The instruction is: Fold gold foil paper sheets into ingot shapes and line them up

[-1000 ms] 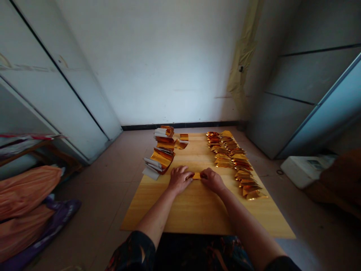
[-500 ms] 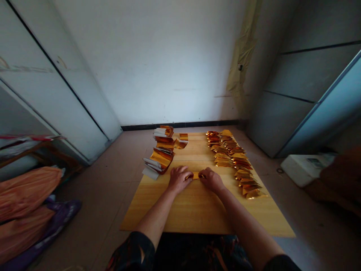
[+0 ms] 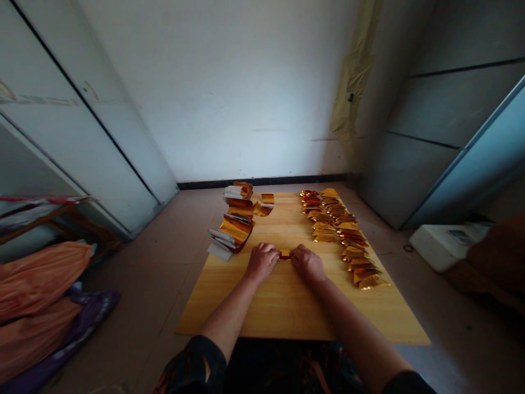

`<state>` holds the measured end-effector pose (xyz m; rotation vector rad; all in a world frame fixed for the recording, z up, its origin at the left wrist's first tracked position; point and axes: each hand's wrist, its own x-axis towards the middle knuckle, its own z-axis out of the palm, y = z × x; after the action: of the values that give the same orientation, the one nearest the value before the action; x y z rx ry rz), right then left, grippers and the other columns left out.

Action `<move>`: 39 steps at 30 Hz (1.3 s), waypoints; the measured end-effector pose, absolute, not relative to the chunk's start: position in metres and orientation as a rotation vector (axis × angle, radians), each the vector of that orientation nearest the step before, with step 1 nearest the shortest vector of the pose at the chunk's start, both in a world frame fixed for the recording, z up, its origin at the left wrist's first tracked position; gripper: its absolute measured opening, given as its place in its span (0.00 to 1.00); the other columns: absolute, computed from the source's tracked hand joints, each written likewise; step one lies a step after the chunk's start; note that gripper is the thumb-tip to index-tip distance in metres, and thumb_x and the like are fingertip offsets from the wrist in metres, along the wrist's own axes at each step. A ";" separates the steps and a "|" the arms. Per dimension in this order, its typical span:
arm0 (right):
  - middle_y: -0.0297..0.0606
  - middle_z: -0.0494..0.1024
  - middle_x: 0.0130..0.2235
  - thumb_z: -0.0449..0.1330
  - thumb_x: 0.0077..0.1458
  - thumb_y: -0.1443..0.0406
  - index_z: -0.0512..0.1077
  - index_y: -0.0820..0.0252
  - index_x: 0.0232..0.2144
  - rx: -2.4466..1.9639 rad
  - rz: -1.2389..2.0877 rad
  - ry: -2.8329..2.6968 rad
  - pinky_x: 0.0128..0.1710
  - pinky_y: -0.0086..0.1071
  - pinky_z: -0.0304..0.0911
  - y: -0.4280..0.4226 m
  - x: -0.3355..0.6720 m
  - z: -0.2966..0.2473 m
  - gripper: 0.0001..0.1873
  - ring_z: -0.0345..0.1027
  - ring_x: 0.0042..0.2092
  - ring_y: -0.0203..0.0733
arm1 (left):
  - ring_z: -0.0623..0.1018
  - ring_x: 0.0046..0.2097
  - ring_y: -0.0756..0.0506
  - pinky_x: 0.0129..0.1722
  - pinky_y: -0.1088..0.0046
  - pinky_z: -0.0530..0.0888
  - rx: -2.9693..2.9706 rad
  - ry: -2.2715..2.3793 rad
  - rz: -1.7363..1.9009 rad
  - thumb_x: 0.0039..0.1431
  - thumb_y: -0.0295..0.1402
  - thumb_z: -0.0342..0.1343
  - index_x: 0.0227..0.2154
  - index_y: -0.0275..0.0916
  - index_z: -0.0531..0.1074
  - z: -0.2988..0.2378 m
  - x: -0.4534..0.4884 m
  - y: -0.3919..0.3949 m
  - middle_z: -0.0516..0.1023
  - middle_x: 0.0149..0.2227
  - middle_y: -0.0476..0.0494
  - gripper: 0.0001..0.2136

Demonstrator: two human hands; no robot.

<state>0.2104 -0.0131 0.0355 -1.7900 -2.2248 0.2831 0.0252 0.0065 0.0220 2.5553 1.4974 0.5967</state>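
A small piece of gold foil paper (image 3: 284,254) spans the gap between my two hands, low over the middle of the table. My left hand (image 3: 263,260) pinches its left end, fingers closed. At the right end, my right hand (image 3: 306,261) grips it the same way; the fingers hide both ends. Left of my hands lie bundles of gold foil sheets (image 3: 234,229) with pale backs showing. To the right, folded gold paper pieces (image 3: 353,241) lie in two overlapping rows, their ends pointed.
The wooden table (image 3: 283,312) stands before a white wall (image 3: 246,98). Loose foil pieces (image 3: 263,208) lie near its far edge. Cabinets flank both sides. Orange cloth (image 3: 41,279) is at far left, and a white box (image 3: 435,246) sits on the floor at right.
The foil piece between my hands looks narrower and more folded, with a darker front edge showing. My fingers have curled closer over its ends, and my hands have barely shifted.
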 end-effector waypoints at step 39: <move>0.41 0.73 0.39 0.48 0.60 0.70 0.67 0.59 0.37 -2.059 0.060 -2.138 0.27 0.27 0.52 -0.014 0.200 0.033 0.09 0.69 0.37 0.36 | 0.70 0.40 0.44 0.41 0.69 0.65 2.456 1.735 0.649 0.57 0.25 0.47 0.36 0.41 0.72 0.018 0.049 0.005 0.73 0.34 0.43 0.10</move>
<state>0.1995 -0.0137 0.0332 -2.0594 -2.1377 0.0603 0.0486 0.0046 0.0183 2.4556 1.7350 0.6486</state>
